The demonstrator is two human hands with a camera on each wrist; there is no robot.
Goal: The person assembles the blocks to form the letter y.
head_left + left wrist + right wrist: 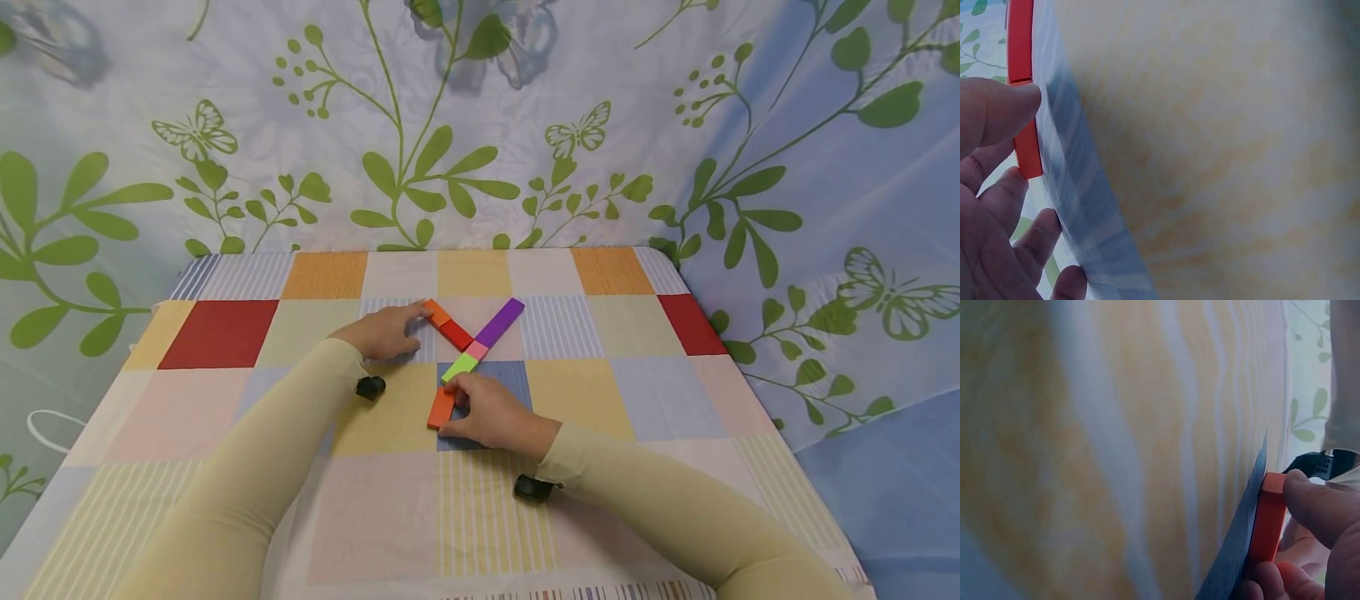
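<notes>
Backdrop: a curtain (480,125) printed with green leaves and butterflies fills the upper half of the head view and wraps down the right side.

Tabletop (225,500): covered in a checked cloth of red, orange, yellow, blue and striped squares, taking up the lower half of the frame.

Arms: two long pale sleeves come in from the bottom edge, each with a small black wrist camera.

Blocks, centre of the frame, flat on the cloth in a rough X. One diagonal runs from upper right to lower left: purple block (500,322), small pink block (477,350), green block (460,367), then an orange block (441,407) at the lower end. The other arm so far has only its upper-left half: a small orange block (437,312) touching a red block (456,334), which meets the pink one at the crossing. Nothing lies yet on the lower-right arm, so by my reading the figure is about three quarters laid.

Left hand (384,332): left of centre, fingertips pinching the small orange block; the left wrist view shows the thumb on its edge.

Right hand (491,412): just below centre, thumb and fingers pinching the lower orange block against the cloth, confirmed in the right wrist view (1269,519).

No loose blocks show elsewhere.
</notes>
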